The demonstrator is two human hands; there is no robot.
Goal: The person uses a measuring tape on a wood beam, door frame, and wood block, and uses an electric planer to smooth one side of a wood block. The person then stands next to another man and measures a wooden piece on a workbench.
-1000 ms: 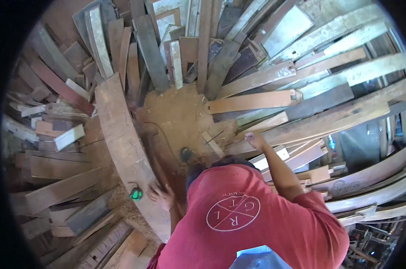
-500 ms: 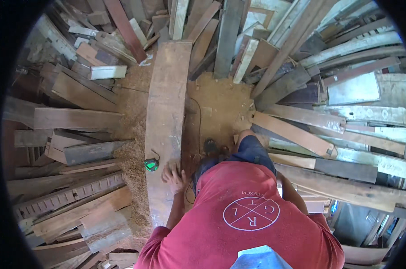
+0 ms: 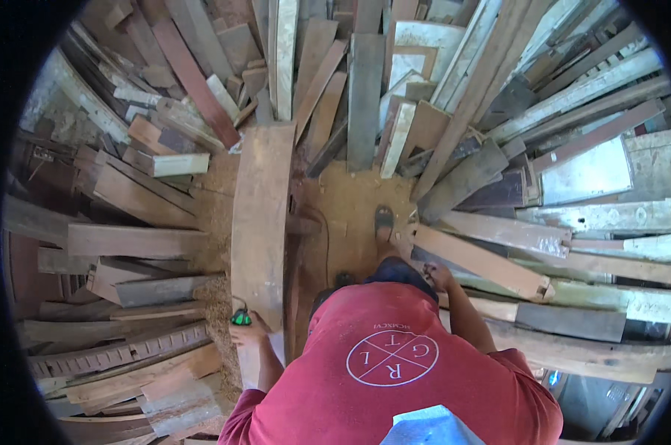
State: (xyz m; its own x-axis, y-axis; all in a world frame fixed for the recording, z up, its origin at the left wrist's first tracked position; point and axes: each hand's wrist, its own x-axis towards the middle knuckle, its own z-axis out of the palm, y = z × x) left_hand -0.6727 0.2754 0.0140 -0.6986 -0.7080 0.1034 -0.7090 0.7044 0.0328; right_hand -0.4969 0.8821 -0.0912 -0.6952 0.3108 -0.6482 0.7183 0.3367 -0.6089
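Observation:
A green and black tape measure (image 3: 241, 317) sits on the long wooden plank (image 3: 260, 215) in front of me, left of my body. My left hand (image 3: 251, 333) is closed against its near side, fingers and thumb at the case. My right hand (image 3: 441, 277) is raised beside my right thigh, fingers curled together. Something small and dark may be in those fingers, but it is too small to name. Dark shorts (image 3: 398, 271) and a sandaled foot (image 3: 383, 217) show past my red shirt.
Stacked boards (image 3: 139, 241) line the left side, with wood shavings (image 3: 220, 304) beside the plank. More boards (image 3: 484, 256) lie at the right, and others lean at the far side. A dark cord (image 3: 326, 237) runs over the dusty floor (image 3: 350, 196).
My left hand has moved from lying on the plank to the tape measure, which has turned slightly. My right hand has come into view by my thigh. The view has shifted.

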